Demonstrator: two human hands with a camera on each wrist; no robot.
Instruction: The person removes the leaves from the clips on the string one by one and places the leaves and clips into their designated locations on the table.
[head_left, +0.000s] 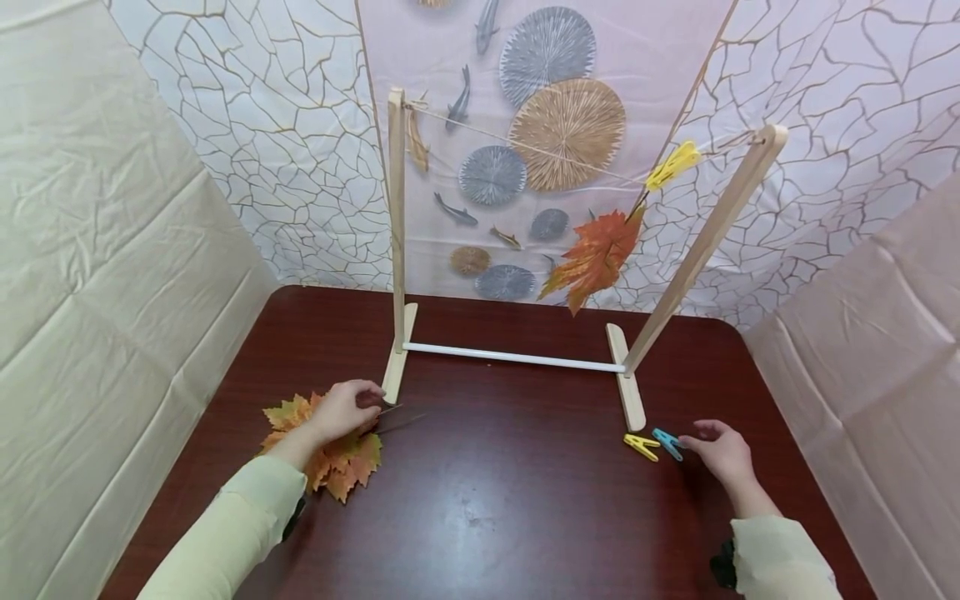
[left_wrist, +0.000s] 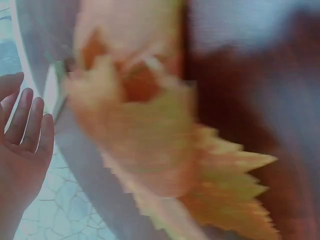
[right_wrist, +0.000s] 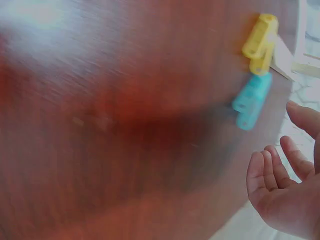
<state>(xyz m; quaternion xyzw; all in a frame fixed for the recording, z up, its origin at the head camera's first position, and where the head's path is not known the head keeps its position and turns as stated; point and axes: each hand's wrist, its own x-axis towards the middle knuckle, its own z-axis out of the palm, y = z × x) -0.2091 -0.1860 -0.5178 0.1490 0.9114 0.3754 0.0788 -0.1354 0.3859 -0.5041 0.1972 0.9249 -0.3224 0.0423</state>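
Over a bunch of orange-green maple leaves (head_left: 342, 468) on the left of the table, my left hand (head_left: 341, 412) hovers with fingers loosely bent near the thin stems. In the left wrist view the leaves (left_wrist: 145, 135) look large and blurred, beside the relaxed left hand (left_wrist: 25, 135). My right hand (head_left: 723, 454) is beside a blue clothespin (head_left: 667, 443), fingertips close to it. A yellow clothespin (head_left: 641, 447) lies just left of the blue one. The right wrist view shows the right hand (right_wrist: 282, 185) with fingers apart and nothing held.
A wooden stand with a left post (head_left: 397, 225), a right post (head_left: 705, 250) and a white bottom rod (head_left: 513, 357) stands on the dark table (head_left: 465, 475). From its string (head_left: 517, 143), a yellow clothespin (head_left: 672, 165) hangs an orange maple leaf (head_left: 596, 254) near the right post.
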